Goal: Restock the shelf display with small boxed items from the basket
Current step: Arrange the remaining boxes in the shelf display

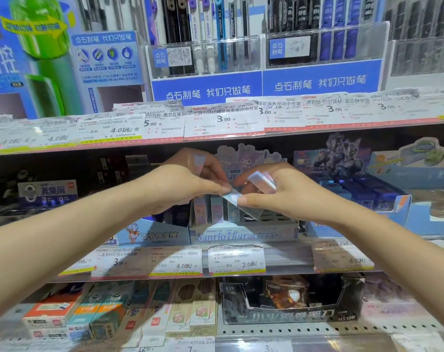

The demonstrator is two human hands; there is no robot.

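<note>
Both hands reach into the middle shelf above a pastel cartoon-character display box [243, 233]. My left hand [188, 185] pinches one end of a small pale boxed item [243, 205] that tilts down toward the display's slots. My right hand [279, 196] holds the same item with thumb and forefinger and keeps a second small pale box [261, 181] tucked under its other fingers. A few similar pastel boxes [208, 210] stand upright in the display's left slots. The slotted grid on the right [274, 217] looks empty. No basket is in view.
A blue display box [155, 233] stands left of the cartoon one, and a dark blue one [355, 189] to its right. Price tags [236, 260] line the shelf edge. Pen racks [266, 52] fill the shelf above; boxed goods [114, 313] crowd the shelf below.
</note>
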